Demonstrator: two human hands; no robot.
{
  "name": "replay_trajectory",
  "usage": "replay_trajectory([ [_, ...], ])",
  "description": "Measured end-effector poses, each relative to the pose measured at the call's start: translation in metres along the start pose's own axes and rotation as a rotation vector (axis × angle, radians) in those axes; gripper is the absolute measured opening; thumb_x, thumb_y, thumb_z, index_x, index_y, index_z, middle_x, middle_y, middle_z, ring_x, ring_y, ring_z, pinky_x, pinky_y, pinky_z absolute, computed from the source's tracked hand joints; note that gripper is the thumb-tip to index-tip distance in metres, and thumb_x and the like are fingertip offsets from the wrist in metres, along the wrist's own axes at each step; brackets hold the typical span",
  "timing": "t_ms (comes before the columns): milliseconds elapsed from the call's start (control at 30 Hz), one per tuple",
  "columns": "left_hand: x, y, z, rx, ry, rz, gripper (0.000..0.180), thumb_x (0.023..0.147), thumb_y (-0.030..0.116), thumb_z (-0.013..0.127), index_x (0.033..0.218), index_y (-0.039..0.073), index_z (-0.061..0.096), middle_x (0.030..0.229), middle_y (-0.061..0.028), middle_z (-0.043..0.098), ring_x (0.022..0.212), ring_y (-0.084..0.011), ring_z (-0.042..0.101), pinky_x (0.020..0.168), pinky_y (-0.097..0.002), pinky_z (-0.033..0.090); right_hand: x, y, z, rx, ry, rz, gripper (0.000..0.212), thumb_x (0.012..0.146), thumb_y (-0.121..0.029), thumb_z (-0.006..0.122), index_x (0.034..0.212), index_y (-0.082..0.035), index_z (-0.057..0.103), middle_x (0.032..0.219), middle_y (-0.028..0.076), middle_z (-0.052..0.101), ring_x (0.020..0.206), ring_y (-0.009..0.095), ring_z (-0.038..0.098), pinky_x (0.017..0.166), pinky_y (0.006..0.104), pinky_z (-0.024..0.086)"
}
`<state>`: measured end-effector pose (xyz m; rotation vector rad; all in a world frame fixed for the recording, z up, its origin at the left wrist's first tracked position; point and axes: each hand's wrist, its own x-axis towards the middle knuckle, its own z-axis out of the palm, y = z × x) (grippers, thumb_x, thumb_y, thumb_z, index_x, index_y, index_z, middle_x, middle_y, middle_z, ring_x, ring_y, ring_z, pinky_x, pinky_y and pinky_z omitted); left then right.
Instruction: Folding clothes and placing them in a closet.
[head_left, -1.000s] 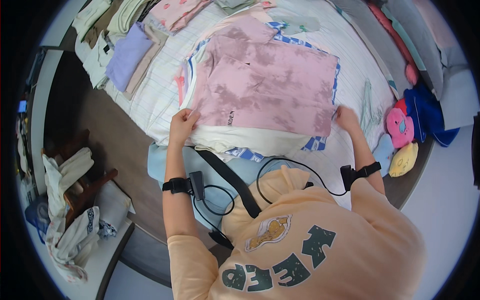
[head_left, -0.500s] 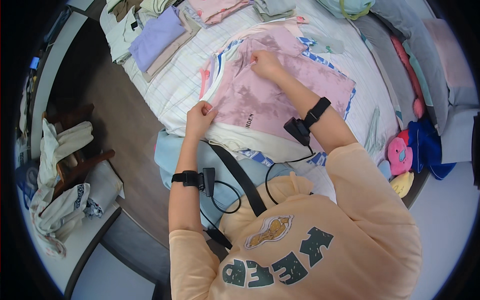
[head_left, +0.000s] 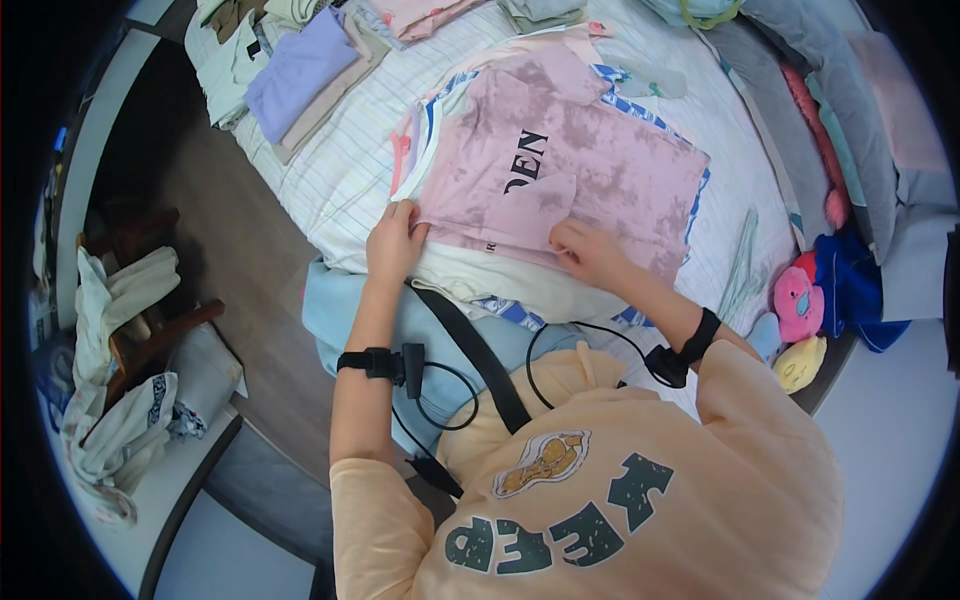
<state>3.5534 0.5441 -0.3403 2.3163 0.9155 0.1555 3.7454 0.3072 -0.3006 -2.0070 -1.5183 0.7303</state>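
A pink tie-dye T-shirt (head_left: pixel 640 165) with dark lettering lies spread on a stack of other garments on the bed. Part of its near side is folded over itself. My left hand (head_left: pixel 396 240) pinches the shirt at its near left corner. Farther right along the near edge, my right hand (head_left: pixel 590 252) grips the fabric between thumb and fingers. Beneath the shirt show a blue-and-white patterned garment (head_left: pixel 510 312) and a white one (head_left: pixel 470 272). Light blue cloth (head_left: pixel 350 310) hangs between the stack and my body.
Folded clothes line the far left of the bed, among them a lilac piece (head_left: pixel 300 75) and a pink one (head_left: pixel 415 15). Grey pillows (head_left: pixel 760 110) and a pink plush toy (head_left: pixel 798 305) are at the right. A chair draped with clothes (head_left: pixel 110 330) stands left.
My right hand has come from the shirt's far side down to its near edge, bringing a flap of fabric over. More lettering now shows. My left hand stays at the corner.
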Motion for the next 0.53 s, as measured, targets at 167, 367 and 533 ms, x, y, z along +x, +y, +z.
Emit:
replay_trajectory([
  [167, -0.003, 0.029, -0.031, 0.184, -0.091, 0.168, 0.027, 0.066, 0.004, 0.060, 0.092, 0.004, 0.055, 0.097, -0.0138, 0.051, 0.088, -0.0299, 0.052, 0.075, -0.0379, 0.044, -0.010, -0.004, 0.012, 0.056, 0.053, 0.020, 0.015, 0.070, -0.003, 0.054, 0.083, -0.008, 0.051, 0.084, 0.006, 0.053, 0.074, 0.026, 0.056, 0.060, 0.0352, 0.046],
  [367, -0.011, 0.093, 0.006, -0.010, -0.212, 0.601, 0.036, 0.065, 0.006, 0.059, 0.101, 0.010, 0.057, 0.102, -0.0105, 0.049, 0.092, -0.0280, 0.049, 0.078, -0.0384, 0.040, 0.004, -0.008, -0.009, 0.040, 0.205, 0.014, 0.017, 0.070, -0.003, 0.054, 0.086, -0.008, 0.056, 0.089, 0.007, 0.054, 0.078, 0.027, 0.055, 0.064, 0.0353, 0.046],
  [533, -0.029, 0.081, 0.029, 0.191, -0.392, 0.671, 0.037, 0.070, 0.017, 0.057, 0.107, 0.018, 0.058, 0.103, -0.0084, 0.049, 0.095, -0.0251, 0.047, 0.078, -0.0385, 0.038, 0.032, 0.012, -0.019, -0.244, 0.270, -0.026, 0.025, 0.071, -0.007, 0.058, 0.095, -0.012, 0.060, 0.097, 0.009, 0.054, 0.091, 0.029, 0.052, 0.071, 0.0361, 0.045],
])
